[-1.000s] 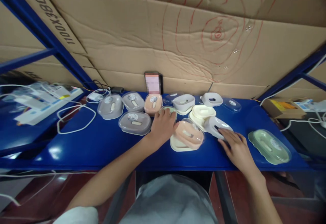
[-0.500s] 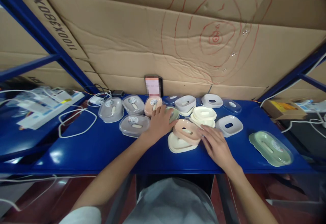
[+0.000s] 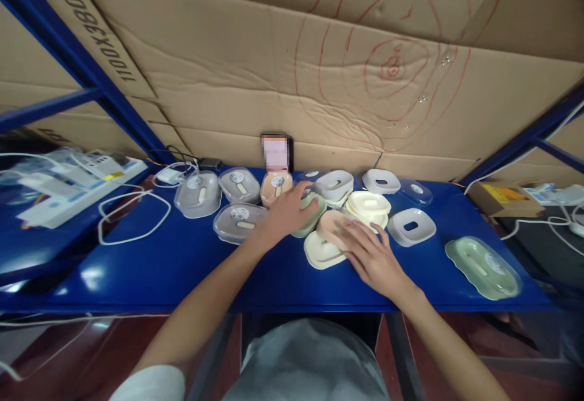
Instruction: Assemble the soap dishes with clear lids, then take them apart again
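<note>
My left hand (image 3: 288, 209) is stretched over the left part of a green soap dish (image 3: 308, 221), its thumb and fingers apart. Whether it touches the green dish I cannot tell. My right hand (image 3: 368, 244) lies with flat, spread fingers across a peach soap dish (image 3: 329, 226), covering its right side. That peach dish rests tilted on a cream soap-dish piece (image 3: 322, 256). Just behind my right hand sits a stack of pale yellow pieces (image 3: 368, 201). A lidded peach dish (image 3: 272, 189) stands behind my left hand, and a clear-lidded grey dish (image 3: 237, 221) is left of my left wrist.
More clear-lidded grey dishes (image 3: 198, 194) stand at left. White-grey dishes with slots (image 3: 412, 227) and a clear lid (image 3: 416, 192) are at right. A lidded green dish (image 3: 484, 267) lies far right. A phone (image 3: 277, 153) leans on the cardboard (image 3: 219, 84). Cables and a power strip (image 3: 82, 194) are left.
My right hand has moved left onto the peach dish and now covers more of it. My left hand has shifted slightly, showing more of the green dish. The view has turned a little.
</note>
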A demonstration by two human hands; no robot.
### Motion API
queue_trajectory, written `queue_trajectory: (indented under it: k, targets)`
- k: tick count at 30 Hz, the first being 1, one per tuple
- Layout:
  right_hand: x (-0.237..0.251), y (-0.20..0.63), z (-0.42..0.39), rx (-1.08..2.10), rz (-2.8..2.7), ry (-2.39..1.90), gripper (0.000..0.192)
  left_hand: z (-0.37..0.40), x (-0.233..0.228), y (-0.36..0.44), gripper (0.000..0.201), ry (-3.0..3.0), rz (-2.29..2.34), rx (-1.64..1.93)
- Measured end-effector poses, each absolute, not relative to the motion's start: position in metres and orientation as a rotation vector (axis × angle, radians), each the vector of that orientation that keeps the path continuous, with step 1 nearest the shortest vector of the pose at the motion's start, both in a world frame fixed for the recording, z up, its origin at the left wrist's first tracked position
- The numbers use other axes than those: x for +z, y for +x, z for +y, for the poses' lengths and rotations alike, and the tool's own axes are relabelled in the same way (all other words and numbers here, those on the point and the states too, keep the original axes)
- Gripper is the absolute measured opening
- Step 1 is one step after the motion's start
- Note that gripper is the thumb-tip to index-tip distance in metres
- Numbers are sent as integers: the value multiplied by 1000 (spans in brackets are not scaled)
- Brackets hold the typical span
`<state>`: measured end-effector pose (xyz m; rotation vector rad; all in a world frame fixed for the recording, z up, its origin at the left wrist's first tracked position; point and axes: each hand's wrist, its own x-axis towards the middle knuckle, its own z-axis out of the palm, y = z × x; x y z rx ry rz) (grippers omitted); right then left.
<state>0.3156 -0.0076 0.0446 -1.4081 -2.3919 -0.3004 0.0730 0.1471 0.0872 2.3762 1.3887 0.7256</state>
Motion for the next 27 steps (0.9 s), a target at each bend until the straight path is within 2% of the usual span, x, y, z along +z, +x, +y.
queue_trajectory:
  k: [3, 5, 12, 16, 20, 24, 27]
  targets:
    - [44, 320, -12, -305, -2358, -1444, 82, 152, 84, 71, 37, 2325, 1247, 866]
    - [49, 313, -7, -261, -2409, -1393, 86, 156, 80, 72, 36, 2309, 1177, 943]
    - [76, 260, 81, 26, -2697, -1191, 41, 163, 77, 68, 36, 2333, 1180, 1101]
    - [73, 246, 117, 77, -2719, -1158, 37, 166, 83, 57, 34, 2350, 1233, 1154]
    - [71, 250, 118, 100, -2692, -1141, 25, 165, 91, 51, 31, 2392, 1227, 1208]
    - [81, 260, 115, 94, -2621, -1160, 29, 145, 99, 48, 26, 2507, 1249, 1277]
    - [90, 269, 116, 53, -2556, -1204, 29, 113, 95, 44, 16, 2672, 1259, 1123]
